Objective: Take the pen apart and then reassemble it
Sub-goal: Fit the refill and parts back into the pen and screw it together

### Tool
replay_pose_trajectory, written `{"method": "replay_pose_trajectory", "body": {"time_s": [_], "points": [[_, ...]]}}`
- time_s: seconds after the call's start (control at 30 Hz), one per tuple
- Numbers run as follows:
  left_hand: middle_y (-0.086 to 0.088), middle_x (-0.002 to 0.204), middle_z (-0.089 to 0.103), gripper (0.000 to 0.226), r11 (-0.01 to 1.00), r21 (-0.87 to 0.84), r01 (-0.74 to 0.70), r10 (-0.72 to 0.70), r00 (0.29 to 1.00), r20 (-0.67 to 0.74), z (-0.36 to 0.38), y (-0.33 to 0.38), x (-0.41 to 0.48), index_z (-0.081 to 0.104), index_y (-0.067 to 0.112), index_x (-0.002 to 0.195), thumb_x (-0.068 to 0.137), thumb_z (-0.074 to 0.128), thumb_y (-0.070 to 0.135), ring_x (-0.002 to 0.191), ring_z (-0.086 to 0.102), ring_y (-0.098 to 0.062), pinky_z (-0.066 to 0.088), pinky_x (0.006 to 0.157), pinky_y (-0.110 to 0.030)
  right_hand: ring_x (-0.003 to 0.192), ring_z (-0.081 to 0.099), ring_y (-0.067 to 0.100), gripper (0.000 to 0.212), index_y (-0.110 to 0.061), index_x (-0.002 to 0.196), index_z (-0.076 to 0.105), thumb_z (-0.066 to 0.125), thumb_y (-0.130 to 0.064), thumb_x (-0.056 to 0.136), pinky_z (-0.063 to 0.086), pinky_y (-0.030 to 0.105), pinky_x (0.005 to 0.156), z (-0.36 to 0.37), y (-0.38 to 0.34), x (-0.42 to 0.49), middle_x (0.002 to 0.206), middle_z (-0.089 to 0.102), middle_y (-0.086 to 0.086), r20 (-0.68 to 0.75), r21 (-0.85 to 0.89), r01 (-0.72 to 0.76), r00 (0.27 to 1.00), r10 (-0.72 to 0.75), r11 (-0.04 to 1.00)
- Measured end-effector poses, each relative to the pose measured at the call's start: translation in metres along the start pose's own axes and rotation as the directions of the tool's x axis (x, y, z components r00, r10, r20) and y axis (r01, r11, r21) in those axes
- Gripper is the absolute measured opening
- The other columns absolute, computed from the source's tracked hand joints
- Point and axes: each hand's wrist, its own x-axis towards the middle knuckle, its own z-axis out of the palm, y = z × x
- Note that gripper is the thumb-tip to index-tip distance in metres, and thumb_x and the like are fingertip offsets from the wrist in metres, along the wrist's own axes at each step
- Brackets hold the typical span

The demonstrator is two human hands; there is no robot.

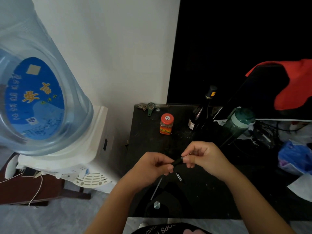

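Note:
A black pen barrel (177, 162) is held above the dark table (211, 191), between both hands. My left hand (152, 168) grips its left end. My right hand (202, 156) pinches the silver-ringed right end with thumb and fingers. Below the hands, a thin grey refill (156, 189) lies on the table, pointing toward me. A small black and silver pen piece (179, 176) lies just right of the refill.
An orange jar with a red lid (166, 124), a dark wine bottle (201, 112), a green flask (239, 123) and tools at the far edge (151, 108) stand behind the hands. A water dispenser with a blue bottle (38, 98) is left. Bags (295, 157) and paper (302, 186) lie right.

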Motion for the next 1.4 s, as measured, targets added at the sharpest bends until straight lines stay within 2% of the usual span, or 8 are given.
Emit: {"method": "replay_pose_trajectory", "body": {"time_s": [0.2,0.4,0.6,0.8,0.97,1.13,1.23,1.4], "points": [[0.010,0.063,0.061,0.015,0.999,0.005,-0.035,0.035,0.995,-0.097,0.003,-0.002,0.000,0.069,0.022,0.078,0.078,0.064,0.007,0.056,0.055,0.002,0.046,0.057,-0.010,0.049,0.061,0.008,0.020,-0.015,0.065,0.063,0.065,0.004,0.073,0.050,0.018,0.048,0.000,0.000,0.001,0.053,0.067,-0.002,0.008,0.053,-0.035,0.999,0.035,0.998],[0.011,0.076,0.060,0.015,0.970,0.233,-0.071,0.127,0.964,-0.232,0.006,-0.004,0.006,0.067,0.028,0.082,0.077,0.067,0.014,0.069,0.056,0.005,0.046,0.065,-0.007,0.046,0.058,0.009,0.019,-0.011,0.063,0.060,0.065,0.003,0.074,0.048,0.019,0.045,0.002,0.003,0.006,0.050,0.065,0.000,-0.048,0.111,-0.048,0.997,0.053,0.993],[0.013,0.077,0.060,0.029,0.979,0.174,-0.104,0.128,0.983,-0.132,0.001,0.001,0.007,0.059,0.041,0.077,0.081,0.061,0.013,0.071,0.056,0.006,0.045,0.066,-0.007,0.055,0.060,0.008,0.012,-0.014,0.076,0.062,0.065,-0.002,0.075,0.050,0.018,0.052,-0.005,0.000,0.002,0.060,0.066,-0.002,0.030,0.105,-0.002,1.000,-0.001,0.994],[0.005,0.073,0.061,0.021,0.998,0.005,-0.064,0.064,0.998,-0.012,0.000,0.006,0.004,0.064,0.025,0.085,0.086,0.053,0.007,0.064,0.056,0.002,0.048,0.067,-0.014,0.057,0.062,0.006,0.018,-0.015,0.075,0.063,0.063,0.004,0.075,0.051,0.018,0.055,-0.007,-0.004,0.000,0.061,0.067,-0.005,0.034,0.093,0.033,0.999,-0.036,0.995],[-0.005,0.076,0.063,0.012,0.993,0.110,-0.033,0.038,0.998,-0.049,0.005,0.004,0.005,0.066,0.015,0.087,0.085,0.055,0.010,0.070,0.058,-0.009,0.051,0.076,-0.030,0.051,0.063,0.009,0.017,-0.010,0.070,0.062,0.062,0.005,0.076,0.052,0.019,0.049,-0.005,0.000,0.003,0.054,0.067,0.000,0.022,0.136,-0.106,0.994,0.104,0.985],[0.013,0.071,0.059,0.015,0.965,0.257,-0.048,0.077,0.992,-0.104,0.002,0.001,0.006,0.062,0.030,0.080,0.083,0.060,0.016,0.068,0.056,-0.002,0.046,0.062,-0.009,0.049,0.062,0.009,0.014,-0.009,0.069,0.062,0.063,0.003,0.075,0.052,0.017,0.047,0.003,0.005,0.005,0.051,0.067,-0.001,-0.023,0.180,-0.135,0.990,0.141,0.974],[0.015,0.076,0.057,0.010,0.941,0.335,-0.037,0.098,0.982,-0.164,0.003,-0.004,0.008,0.065,0.027,0.086,0.082,0.061,0.019,0.074,0.055,-0.001,0.045,0.067,-0.012,0.049,0.062,0.009,0.012,-0.009,0.071,0.063,0.064,0.002,0.075,0.052,0.018,0.048,0.007,0.011,0.006,0.052,0.067,-0.001,-0.060,0.217,-0.141,0.986,0.158,0.966],[0.012,0.076,0.059,0.031,0.968,0.244,-0.054,0.116,0.962,-0.246,0.009,-0.010,0.007,0.057,0.045,0.073,0.080,0.063,0.016,0.071,0.054,0.009,0.043,0.064,-0.004,0.058,0.064,0.008,0.018,-0.016,0.086,0.065,0.066,-0.002,0.074,0.050,0.016,0.052,0.008,0.024,0.006,0.062,0.070,-0.003,-0.044,0.301,-0.159,0.983,0.181,0.940]]}}
